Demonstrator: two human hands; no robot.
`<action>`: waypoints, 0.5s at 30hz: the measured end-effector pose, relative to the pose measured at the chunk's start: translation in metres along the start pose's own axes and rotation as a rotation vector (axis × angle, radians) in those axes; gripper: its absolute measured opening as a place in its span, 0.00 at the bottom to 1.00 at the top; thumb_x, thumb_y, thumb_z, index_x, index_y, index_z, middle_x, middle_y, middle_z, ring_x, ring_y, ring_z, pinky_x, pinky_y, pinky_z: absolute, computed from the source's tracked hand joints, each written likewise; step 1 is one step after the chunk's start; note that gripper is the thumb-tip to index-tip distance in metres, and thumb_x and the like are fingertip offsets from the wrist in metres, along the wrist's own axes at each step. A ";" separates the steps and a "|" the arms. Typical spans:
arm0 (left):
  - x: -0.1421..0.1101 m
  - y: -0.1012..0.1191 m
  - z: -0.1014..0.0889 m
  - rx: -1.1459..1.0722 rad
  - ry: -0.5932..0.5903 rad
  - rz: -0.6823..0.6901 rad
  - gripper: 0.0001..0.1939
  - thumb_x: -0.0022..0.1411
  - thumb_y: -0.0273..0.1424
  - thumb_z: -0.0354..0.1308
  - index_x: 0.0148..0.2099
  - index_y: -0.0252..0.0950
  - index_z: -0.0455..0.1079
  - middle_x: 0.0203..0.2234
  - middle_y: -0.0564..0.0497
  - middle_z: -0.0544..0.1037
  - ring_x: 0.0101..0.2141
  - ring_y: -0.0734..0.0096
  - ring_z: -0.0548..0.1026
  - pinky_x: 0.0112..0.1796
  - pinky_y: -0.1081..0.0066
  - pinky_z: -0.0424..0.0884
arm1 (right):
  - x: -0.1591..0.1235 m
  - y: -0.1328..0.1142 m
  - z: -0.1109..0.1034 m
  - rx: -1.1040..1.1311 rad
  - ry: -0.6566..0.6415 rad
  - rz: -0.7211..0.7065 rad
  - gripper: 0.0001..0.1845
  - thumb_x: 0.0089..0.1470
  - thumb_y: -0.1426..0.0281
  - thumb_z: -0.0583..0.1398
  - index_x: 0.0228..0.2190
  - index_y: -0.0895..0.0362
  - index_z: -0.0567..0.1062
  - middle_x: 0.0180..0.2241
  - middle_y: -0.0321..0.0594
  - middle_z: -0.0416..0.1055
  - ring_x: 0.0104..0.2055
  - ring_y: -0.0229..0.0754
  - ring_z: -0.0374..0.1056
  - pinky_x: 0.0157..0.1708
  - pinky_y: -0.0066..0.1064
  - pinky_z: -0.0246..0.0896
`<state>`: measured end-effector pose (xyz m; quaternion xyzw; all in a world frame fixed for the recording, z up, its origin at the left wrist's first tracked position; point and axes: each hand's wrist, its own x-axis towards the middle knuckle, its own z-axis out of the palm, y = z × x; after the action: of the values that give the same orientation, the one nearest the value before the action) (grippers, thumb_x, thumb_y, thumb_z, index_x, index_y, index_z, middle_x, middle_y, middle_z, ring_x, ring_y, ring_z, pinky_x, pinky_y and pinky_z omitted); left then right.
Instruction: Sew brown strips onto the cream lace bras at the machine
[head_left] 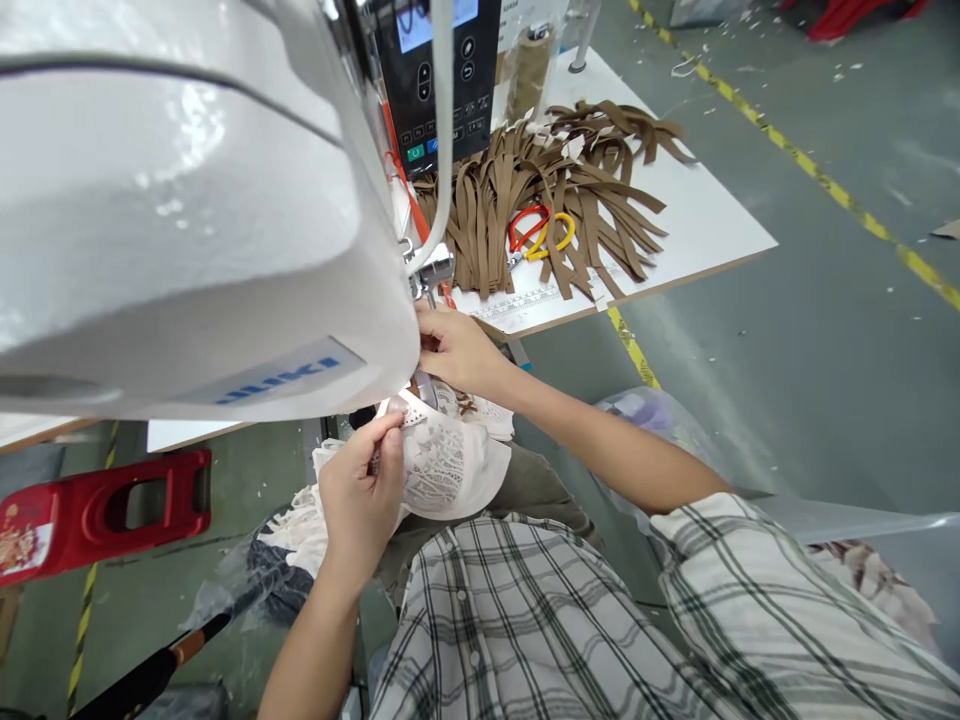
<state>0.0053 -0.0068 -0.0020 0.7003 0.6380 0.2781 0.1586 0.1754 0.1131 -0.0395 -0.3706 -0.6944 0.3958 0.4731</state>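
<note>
A white lace bra hangs at the sewing machine's front edge, above my lap, with its moulded cup facing me. My left hand pinches the bra's upper edge between thumb and fingers. Farther up, my right hand is closed beside the needle area, just below the presser foot. The white machine head hides its fingertips, so what they grip is unclear. A greyish strip and a bit of brown show between my two hands, near the cup's top.
Brown fabric strips are heaped on the white table, with red-and-yellow-handled scissors on them. Behind stand a control panel and a thread cone. A red stool is at left, and a plastic bag at right.
</note>
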 end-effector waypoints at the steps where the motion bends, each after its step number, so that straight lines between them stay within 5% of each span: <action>1: -0.001 -0.001 0.000 0.001 0.000 -0.003 0.13 0.68 0.33 0.53 0.46 0.39 0.78 0.41 0.49 0.84 0.40 0.68 0.82 0.39 0.73 0.76 | 0.000 0.000 0.000 -0.003 0.002 0.000 0.06 0.51 0.69 0.59 0.24 0.56 0.67 0.35 0.40 0.70 0.42 0.42 0.66 0.43 0.32 0.60; 10: -0.002 -0.012 0.005 -0.001 0.044 -0.038 0.14 0.69 0.34 0.52 0.51 0.39 0.76 0.47 0.48 0.82 0.47 0.66 0.80 0.47 0.69 0.75 | -0.001 0.002 0.003 -0.041 0.034 0.004 0.05 0.50 0.70 0.58 0.25 0.56 0.68 0.34 0.39 0.69 0.40 0.41 0.65 0.41 0.33 0.58; 15: -0.004 -0.010 0.008 -0.044 -0.020 -0.042 0.15 0.70 0.34 0.52 0.52 0.40 0.76 0.47 0.48 0.82 0.44 0.67 0.81 0.42 0.72 0.76 | -0.009 -0.006 -0.002 -0.062 0.004 0.078 0.06 0.53 0.68 0.59 0.26 0.57 0.71 0.36 0.39 0.70 0.34 0.38 0.63 0.34 0.30 0.57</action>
<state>0.0019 -0.0087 -0.0143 0.6859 0.6446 0.2817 0.1863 0.1791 0.1032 -0.0367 -0.4127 -0.6903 0.3916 0.4470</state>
